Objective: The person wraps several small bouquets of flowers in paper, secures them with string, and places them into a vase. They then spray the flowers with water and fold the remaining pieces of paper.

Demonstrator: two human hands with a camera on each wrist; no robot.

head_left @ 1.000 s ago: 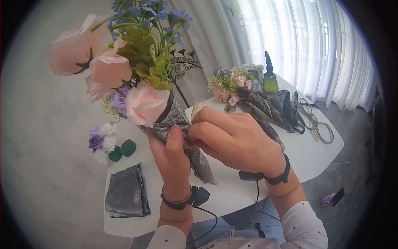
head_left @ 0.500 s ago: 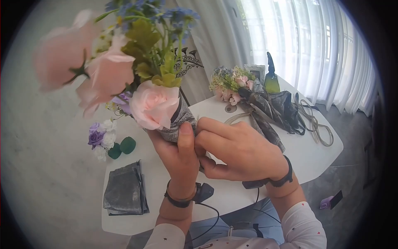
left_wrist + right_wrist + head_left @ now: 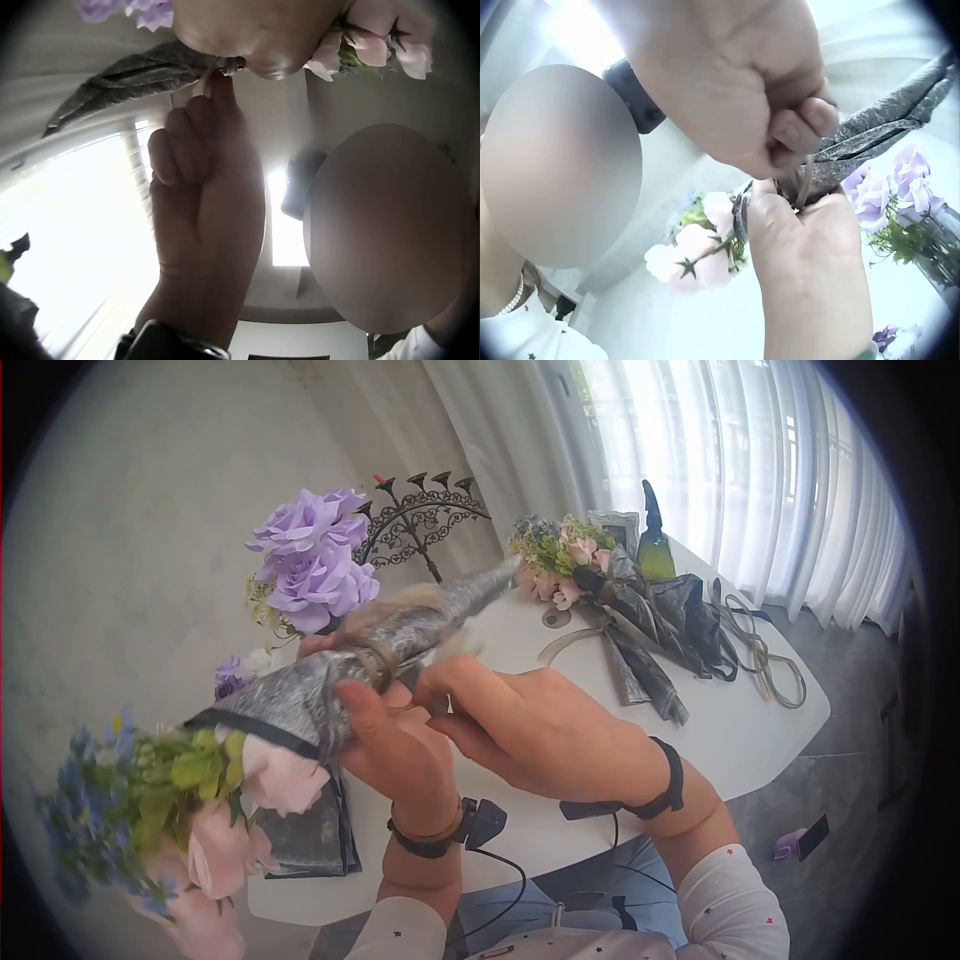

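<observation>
My left hand [image 3: 400,750] grips a bouquet [image 3: 275,700] around its grey paper wrap, which is tilted over. Its pink roses [image 3: 285,775] and blue flowers [image 3: 85,800] point down to the lower left, while the narrow wrapped end slants up to the right. A brownish ribbon [image 3: 375,663] circles the wrap beside my left thumb. Close by, my right hand [image 3: 540,730] pinches the ribbon's end between curled fingers; the right wrist view shows this ribbon [image 3: 805,181] running taut between both hands.
Purple roses [image 3: 315,570] stand behind the bouquet, near a black candelabra [image 3: 420,530]. On the white table [image 3: 740,745] lie a second wrapped bouquet [image 3: 680,620], a ribbon coil [image 3: 765,660] and folded grey paper [image 3: 310,850]. A green bottle [image 3: 655,555] stands at the back.
The bouquet has swung over: its flowers went from pointing up to pointing down left, uncovering the purple roses and candelabra. My right hand stays beside my left, still pinching the ribbon.
</observation>
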